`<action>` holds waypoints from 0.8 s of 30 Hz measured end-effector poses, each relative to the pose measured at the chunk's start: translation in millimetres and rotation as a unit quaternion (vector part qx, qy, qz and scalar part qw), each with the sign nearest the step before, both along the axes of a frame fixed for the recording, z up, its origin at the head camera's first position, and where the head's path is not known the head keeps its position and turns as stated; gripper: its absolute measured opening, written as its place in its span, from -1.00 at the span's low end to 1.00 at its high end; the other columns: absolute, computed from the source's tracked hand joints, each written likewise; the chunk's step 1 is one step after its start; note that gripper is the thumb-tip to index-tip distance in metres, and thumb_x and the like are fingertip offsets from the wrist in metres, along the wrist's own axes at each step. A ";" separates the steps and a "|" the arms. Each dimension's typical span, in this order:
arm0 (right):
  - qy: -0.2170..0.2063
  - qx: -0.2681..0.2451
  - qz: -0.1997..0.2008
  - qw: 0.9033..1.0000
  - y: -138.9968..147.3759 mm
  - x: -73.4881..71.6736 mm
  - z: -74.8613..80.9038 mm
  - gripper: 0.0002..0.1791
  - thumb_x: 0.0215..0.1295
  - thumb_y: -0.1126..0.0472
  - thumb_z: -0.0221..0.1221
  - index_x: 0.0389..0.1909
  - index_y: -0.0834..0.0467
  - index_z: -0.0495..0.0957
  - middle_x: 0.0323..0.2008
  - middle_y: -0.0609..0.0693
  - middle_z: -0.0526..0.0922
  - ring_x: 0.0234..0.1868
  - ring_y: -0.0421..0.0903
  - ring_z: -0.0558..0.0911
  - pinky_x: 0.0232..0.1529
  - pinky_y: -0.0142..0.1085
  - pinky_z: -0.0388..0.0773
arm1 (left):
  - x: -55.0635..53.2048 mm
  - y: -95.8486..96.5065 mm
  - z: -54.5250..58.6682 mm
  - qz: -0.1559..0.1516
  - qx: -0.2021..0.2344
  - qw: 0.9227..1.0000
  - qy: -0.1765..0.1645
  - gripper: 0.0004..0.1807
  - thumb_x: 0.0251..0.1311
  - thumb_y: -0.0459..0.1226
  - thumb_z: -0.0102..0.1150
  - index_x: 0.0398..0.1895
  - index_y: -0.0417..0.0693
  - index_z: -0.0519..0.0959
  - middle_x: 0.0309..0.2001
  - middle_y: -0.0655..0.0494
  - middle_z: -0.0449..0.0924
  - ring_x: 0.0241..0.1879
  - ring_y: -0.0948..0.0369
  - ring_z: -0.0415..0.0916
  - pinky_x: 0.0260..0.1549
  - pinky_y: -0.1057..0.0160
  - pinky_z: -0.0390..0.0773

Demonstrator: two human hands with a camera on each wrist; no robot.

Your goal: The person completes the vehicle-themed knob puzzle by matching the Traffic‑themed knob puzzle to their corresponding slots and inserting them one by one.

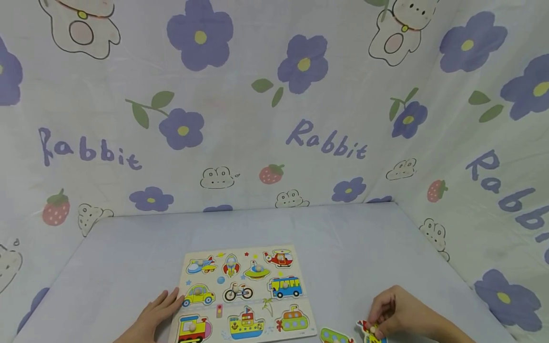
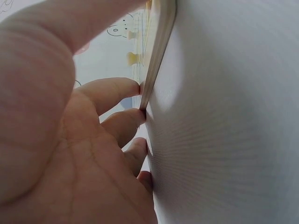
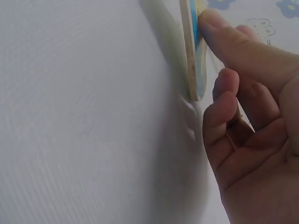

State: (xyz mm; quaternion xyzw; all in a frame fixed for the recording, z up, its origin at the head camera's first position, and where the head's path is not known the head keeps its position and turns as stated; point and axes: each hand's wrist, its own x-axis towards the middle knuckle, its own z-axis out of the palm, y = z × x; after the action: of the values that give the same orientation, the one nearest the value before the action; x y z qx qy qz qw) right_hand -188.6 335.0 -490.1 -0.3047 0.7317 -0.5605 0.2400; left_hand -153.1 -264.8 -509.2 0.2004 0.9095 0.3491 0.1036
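Observation:
A wooden peg puzzle board (image 1: 253,306) lies on the table, with knobbed vehicle pieces such as a bus (image 1: 286,287), a bicycle (image 1: 238,292) and a car (image 1: 198,295) set in it. Its ship (image 1: 246,325) and submarine (image 1: 293,321) pictures show no knobs. Against the board's left edge rest the fingertips of my left hand (image 1: 155,316), also seen in the left wrist view (image 2: 88,144). My right hand (image 1: 401,312) pinches a red, yellow and blue puzzle piece (image 1: 372,333) by its knob; fingers partly cover it. In the right wrist view the piece (image 3: 191,56) stands edge-on, close over the table.
A green submarine piece (image 1: 333,336) lies on the table between the board and my right hand, cut off by the frame's lower edge. Behind and right of the pale table (image 1: 351,247) hangs a cloth (image 1: 240,143) printed with flowers and rabbits.

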 end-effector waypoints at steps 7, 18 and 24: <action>0.014 0.025 -0.052 0.998 -6.3 -2.5 1.3 -0.79 0.00 0.35 0.47 -0.31 0.27 0.70 -0.34 0.16 0.73 -0.44 -0.28 0.59 -0.43 -0.43 0.58 | -0.3 -0.7 -0.9 0.000 0.003 1.000 0.011 0.13 -0.15 0.08 0.50 0.43 -0.33 0.24 0.45 -0.39 0.03 0.37 -0.49 -0.21 0.07 -0.62 -0.18; 0.021 0.052 -0.172 0.983 -31.7 -10.7 3.9 -0.74 -0.02 0.26 0.50 -0.32 0.29 0.70 -0.33 0.14 0.74 -0.31 0.02 0.72 -0.33 -0.26 0.66 | -1.4 -0.3 -2.6 0.020 -0.005 0.999 -0.026 0.15 -0.14 0.15 0.48 0.47 -0.25 0.21 0.49 -0.30 -0.02 0.41 -0.43 -0.31 0.10 -0.59 -0.26; 0.034 0.076 -0.156 0.984 -48.5 -20.2 -1.4 -0.80 0.03 0.23 0.49 -0.36 0.23 0.71 -0.36 0.09 0.74 -0.33 0.02 0.71 -0.32 -0.26 0.66 | 0.3 -2.0 -6.1 -0.007 0.021 1.000 0.016 0.08 -0.11 0.06 0.49 0.42 -0.33 0.25 0.44 -0.41 0.03 0.36 -0.51 -0.23 0.07 -0.62 -0.17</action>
State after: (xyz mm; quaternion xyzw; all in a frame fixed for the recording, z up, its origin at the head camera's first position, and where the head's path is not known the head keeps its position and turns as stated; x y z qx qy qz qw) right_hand -208.8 286.5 -491.5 -0.1863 0.8186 -0.5232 0.1467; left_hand -152.8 -266.8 -515.3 0.2144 0.9023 0.3638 0.0871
